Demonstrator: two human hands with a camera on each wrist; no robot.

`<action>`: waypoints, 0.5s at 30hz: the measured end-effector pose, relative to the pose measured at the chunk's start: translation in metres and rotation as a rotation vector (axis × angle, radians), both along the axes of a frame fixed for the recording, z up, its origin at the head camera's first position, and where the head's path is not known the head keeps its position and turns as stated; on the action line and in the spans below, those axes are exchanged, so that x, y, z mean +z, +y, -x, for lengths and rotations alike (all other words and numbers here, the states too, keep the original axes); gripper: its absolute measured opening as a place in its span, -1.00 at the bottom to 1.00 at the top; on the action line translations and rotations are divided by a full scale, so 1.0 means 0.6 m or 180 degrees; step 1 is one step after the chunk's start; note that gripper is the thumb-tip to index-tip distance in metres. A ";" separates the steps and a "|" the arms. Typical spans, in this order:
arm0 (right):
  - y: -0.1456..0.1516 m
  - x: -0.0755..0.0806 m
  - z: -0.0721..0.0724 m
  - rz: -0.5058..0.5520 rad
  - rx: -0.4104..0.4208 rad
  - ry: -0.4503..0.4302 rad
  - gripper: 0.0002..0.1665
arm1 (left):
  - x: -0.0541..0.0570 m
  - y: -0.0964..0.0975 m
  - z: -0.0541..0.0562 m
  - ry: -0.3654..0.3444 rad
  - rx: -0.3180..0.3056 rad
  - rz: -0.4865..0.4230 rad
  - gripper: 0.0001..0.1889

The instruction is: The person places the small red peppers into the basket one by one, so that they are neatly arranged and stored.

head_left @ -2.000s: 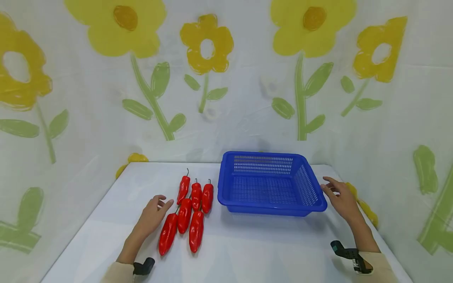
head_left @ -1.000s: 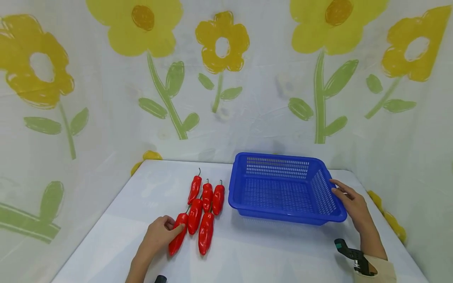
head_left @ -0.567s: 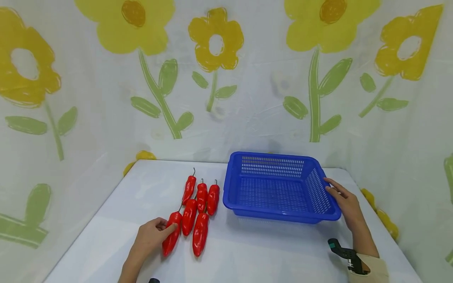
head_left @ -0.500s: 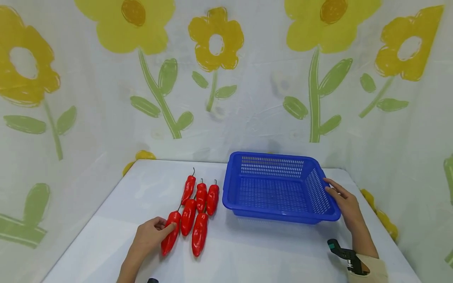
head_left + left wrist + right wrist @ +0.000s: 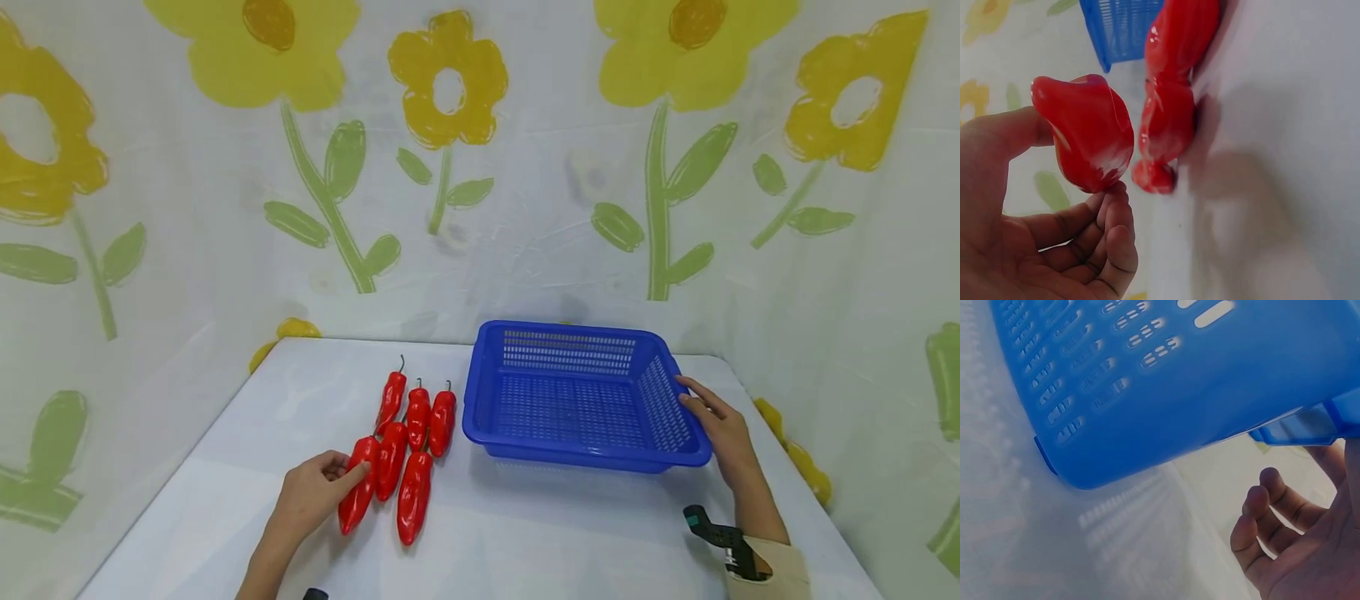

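Left of the blue basket, the left hand pinches one red pepper between thumb and fingers; the step seems to be its grasping. The next move probably calls for a steady pinch, clear of the five other peppers. This pepper looks glossy, long and tapered. The right hand touches the basket's right rim; whether it grips, I cannot tell.

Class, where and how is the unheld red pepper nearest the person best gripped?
Probably mid-body: pinch that unheld red pepper across its width, coming from above and the right. It lies lengthwise, its stem end crowded by other peppers, with bare table on its right.
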State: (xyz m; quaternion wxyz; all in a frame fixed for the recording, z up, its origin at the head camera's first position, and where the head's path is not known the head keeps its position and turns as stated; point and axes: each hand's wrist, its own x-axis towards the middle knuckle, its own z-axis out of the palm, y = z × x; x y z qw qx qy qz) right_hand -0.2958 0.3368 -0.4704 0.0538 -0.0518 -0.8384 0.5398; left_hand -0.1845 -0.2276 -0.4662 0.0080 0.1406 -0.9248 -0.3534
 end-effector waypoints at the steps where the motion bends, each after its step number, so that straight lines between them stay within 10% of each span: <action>1: -0.001 0.000 0.001 0.0037 0.0015 -0.0007 -0.23 | 0.004 0.002 0.000 0.0029 -0.0016 -0.0006 -0.42; 15: -0.001 0.003 -0.001 0.0130 0.0034 -0.0011 -0.23 | 0.063 0.058 0.027 0.0386 -0.0325 -0.0530 -0.48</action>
